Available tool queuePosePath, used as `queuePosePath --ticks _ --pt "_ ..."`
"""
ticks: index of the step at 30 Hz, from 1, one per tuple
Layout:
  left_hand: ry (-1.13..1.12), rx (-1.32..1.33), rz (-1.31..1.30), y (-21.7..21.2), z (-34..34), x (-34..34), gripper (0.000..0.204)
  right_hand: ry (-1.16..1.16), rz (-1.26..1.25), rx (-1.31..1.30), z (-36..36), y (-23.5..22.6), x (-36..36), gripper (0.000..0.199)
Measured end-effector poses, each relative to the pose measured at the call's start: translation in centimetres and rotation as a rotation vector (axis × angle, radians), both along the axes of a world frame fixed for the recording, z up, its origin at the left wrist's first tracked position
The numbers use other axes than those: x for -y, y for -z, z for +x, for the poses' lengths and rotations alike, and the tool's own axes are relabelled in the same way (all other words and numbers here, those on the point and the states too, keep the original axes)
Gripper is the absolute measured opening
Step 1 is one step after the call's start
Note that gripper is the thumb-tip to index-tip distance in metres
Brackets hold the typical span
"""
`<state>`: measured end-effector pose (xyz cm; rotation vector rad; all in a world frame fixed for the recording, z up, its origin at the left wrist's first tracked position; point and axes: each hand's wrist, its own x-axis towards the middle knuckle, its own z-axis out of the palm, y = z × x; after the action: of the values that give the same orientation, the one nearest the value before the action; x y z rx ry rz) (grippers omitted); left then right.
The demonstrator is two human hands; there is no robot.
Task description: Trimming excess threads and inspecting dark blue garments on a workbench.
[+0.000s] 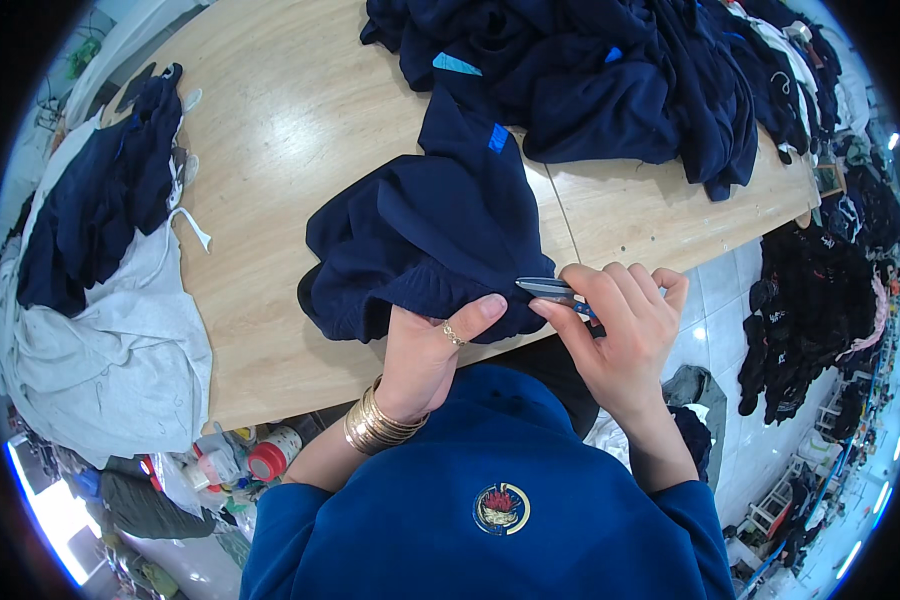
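Observation:
A navy blue garment point(400, 220) lies bunched near the table's front edge, with a bright blue patch on its upper part. My left hand point(435, 345) grips its gathered lower edge; the thumb lies on top and the fingers are hidden under the cloth. In my right hand point(620, 320) is a small pair of thread snips point(545, 290), held between thumb and fingers. Their pointed metal blades reach left to the garment's edge, close to my left thumb. Whether the tips touch the cloth I cannot tell.
More navy garments point(590, 90) are heaped at the table's far side. Navy and pale grey cloth point(110, 330) hangs over the left end of the wooden table point(260, 130). Dark clothes point(810, 310) lie on the right beyond the table. A red-lidded jar point(270, 455) stands below the front edge.

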<state>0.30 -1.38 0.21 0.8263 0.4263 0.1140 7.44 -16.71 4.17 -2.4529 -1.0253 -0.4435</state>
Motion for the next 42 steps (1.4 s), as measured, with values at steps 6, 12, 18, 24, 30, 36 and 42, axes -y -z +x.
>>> queuePosePath --ticks 6,12,18,24,30,36,42 --pt "0.0 0.001 0.003 0.1 -0.2 0.0 0.055 0.003 0.175 -0.264 0.5 0.5 0.2 0.022" --pt "0.023 0.032 -0.015 1.0 -0.6 -0.5 0.05 -0.079 0.383 -0.661 0.1 2.1 -0.3 0.018" --pt "0.013 0.012 0.136 3.2 -3.7 -1.8 0.047 -0.211 0.271 -0.567 0.0 4.0 -0.3 0.008" --pt "-0.327 -0.283 0.205 6.6 -7.2 -5.6 0.044 0.137 0.265 -0.66 2.4 6.2 0.6 0.016" --pt "-0.6 0.004 -0.067 7.5 -12.7 -15.2 0.035 0.251 0.284 -0.612 6.9 5.8 1.7 0.017" --pt "-0.442 -0.024 -0.014 10.6 -12.4 -15.1 0.03 0.069 0.304 -0.642 11.8 12.2 -2.3 0.027" --pt "-0.428 -0.02 0.27 7.7 -8.5 -18.2 0.023 0.254 0.183 -0.531 17.2 18.3 -8.2 0.026"
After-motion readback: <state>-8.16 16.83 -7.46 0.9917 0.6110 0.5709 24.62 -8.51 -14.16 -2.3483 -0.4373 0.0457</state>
